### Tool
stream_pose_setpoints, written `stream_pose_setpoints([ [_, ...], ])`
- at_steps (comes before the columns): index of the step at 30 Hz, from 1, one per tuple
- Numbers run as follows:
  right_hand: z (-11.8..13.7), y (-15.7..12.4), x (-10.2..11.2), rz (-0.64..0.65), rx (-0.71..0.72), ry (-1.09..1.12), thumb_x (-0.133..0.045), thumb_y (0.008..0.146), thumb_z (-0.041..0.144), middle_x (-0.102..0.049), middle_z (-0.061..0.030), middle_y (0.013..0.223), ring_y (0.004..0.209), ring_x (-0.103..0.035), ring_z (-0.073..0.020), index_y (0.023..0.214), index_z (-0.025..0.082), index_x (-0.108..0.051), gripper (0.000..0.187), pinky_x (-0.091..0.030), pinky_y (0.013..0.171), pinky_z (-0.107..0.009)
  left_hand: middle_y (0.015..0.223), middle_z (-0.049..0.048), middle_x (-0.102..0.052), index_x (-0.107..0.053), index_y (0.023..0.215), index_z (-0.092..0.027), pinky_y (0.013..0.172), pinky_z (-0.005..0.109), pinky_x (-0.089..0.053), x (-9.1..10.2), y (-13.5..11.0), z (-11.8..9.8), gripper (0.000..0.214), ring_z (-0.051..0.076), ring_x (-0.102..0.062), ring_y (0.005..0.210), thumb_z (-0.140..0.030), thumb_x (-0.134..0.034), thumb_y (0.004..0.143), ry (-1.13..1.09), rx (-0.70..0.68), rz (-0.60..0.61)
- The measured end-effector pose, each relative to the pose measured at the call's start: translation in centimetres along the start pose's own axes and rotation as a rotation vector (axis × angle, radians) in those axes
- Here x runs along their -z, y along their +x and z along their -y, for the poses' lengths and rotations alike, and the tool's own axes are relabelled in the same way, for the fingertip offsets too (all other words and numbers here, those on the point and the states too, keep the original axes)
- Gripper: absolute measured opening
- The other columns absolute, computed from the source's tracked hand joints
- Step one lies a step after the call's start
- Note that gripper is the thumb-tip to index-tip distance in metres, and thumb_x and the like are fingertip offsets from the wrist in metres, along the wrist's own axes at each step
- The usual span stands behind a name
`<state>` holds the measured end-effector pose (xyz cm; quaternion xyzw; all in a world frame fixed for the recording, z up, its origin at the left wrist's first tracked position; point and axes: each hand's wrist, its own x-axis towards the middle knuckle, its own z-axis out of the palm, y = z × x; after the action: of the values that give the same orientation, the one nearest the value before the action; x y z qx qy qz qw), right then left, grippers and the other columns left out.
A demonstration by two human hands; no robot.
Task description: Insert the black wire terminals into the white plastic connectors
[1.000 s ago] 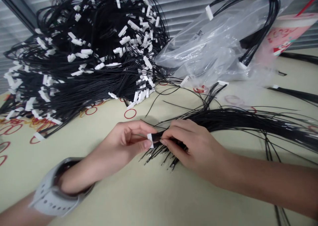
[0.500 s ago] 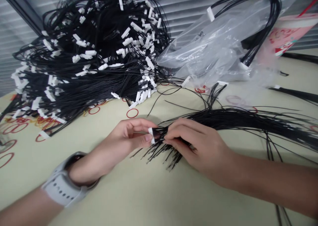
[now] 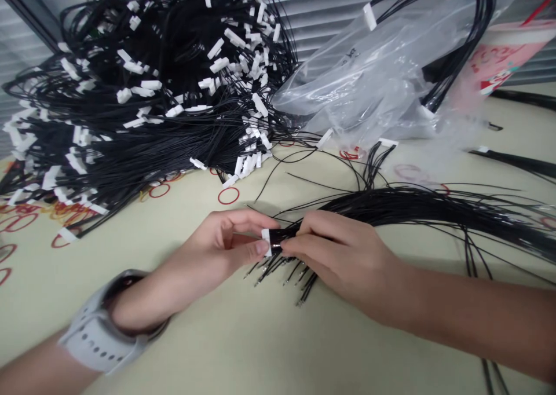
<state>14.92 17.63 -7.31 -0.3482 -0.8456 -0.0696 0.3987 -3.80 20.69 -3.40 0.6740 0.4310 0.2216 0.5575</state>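
Observation:
Between the thumb and fingers of my left hand [image 3: 234, 241] is a small white connector [image 3: 266, 243], with black wires running out of its right side. My right hand [image 3: 343, 256] is closed in a pinch on a black wire [image 3: 278, 245] just right of the connector; its metal tip shows close to the connector's edge. Whether that tip is inside the connector I cannot tell. Loose wire ends [image 3: 299, 273] with metal terminals fan out below the fingers. A thick bundle of black wires [image 3: 412, 208] stretches right from behind my right hand.
A big heap of black cables [image 3: 143, 123] with white connectors fills the back left. Behind the wire bundle lies a clear plastic bag [image 3: 356, 88] with a looped cable on it. A pink cup [image 3: 499, 59] stands back right. Red rubber bands [image 3: 228, 196] are scattered on the table.
My right hand has come slightly left, closer to the connector, with the wire in its pinch. The connector has turned a little more upright. The view has shifted slightly.

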Motion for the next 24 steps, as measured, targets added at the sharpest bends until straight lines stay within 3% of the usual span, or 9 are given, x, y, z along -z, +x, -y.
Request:
stream_pose_setpoints([
  [6,0.13,-0.06,0.21,0.065,-0.020,0.011,-0.045,0.079,0.010,-0.041,-0.0008,0.065,0.060,-0.032,-0.0036,0.068,0.013,-0.058,0.017,-0.021,0.052,-0.019,0.074,-0.0005,-0.056,-0.057,0.097,-0.017,0.050,0.011,-0.035,-0.40,-0.14,-0.29,0.022,0.003,-0.045,0.060,-0.022,-0.058,0.076,0.004,0.015,-0.005],
  [10,0.07,0.01,0.08,0.027,-0.004,0.042,-0.045,0.080,0.011,-0.042,-0.0011,0.066,0.061,-0.034,-0.0033,0.078,0.014,-0.062,0.017,-0.024,0.053,-0.018,0.072,-0.0001,-0.057,-0.057,0.096,-0.015,0.051,0.011,-0.036,-0.48,-0.12,-0.34,0.021,0.003,-0.045,0.060,-0.020,-0.058,0.075,-0.028,0.016,0.009],
  [16,0.11,-0.02,-0.23,0.002,-0.038,0.084,-0.045,0.081,0.012,-0.042,-0.0008,0.063,0.060,-0.034,-0.0025,0.076,0.013,-0.063,0.019,-0.026,0.052,-0.016,0.075,0.0013,-0.058,-0.056,0.097,-0.014,0.052,0.013,-0.036,-0.35,-0.03,-0.42,0.024,0.004,-0.046,0.061,-0.021,-0.059,0.074,-0.013,0.025,0.008],
  [24,0.49,0.44,0.53,0.103,-0.083,0.151,-0.042,0.082,0.013,-0.044,0.0004,0.061,0.056,-0.036,-0.0007,0.077,0.016,-0.061,0.020,-0.030,0.049,-0.013,0.078,0.0025,-0.057,-0.054,0.099,-0.013,0.055,0.017,-0.037,-0.85,-0.30,-0.84,0.026,0.007,-0.050,0.066,-0.022,-0.058,0.075,0.040,0.062,0.008],
])
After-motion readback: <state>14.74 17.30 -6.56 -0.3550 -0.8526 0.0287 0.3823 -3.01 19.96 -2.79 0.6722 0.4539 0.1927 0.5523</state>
